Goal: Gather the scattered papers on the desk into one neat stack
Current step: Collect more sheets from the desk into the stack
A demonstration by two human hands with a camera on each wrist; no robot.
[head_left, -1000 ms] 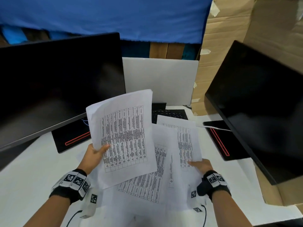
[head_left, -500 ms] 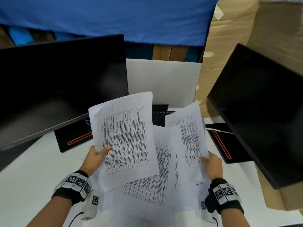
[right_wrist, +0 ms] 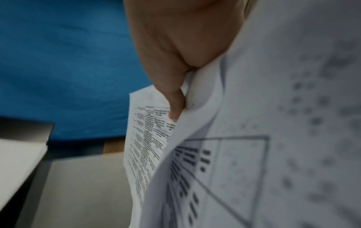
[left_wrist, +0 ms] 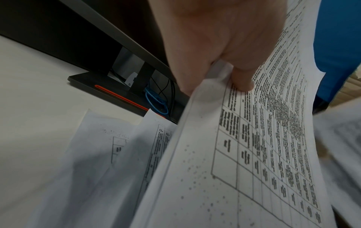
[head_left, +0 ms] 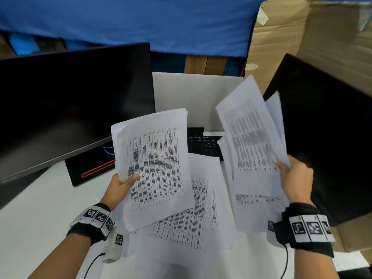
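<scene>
A white table point(head_left: 40, 208) under blue cloth point(head_left: 141, 21) carries two dark monitors, upper left point(head_left: 70, 101) and right point(head_left: 332, 127). My left hand point(head_left: 117, 188) pinches printed sheets point(head_left: 153, 168) at centre frame; my right hand point(head_left: 298, 178) grips two more sheets point(head_left: 249, 141), lifted and blurred. Loose papers point(head_left: 193, 214) lie overlapping below; their count and table print are unreadable.
</scene>
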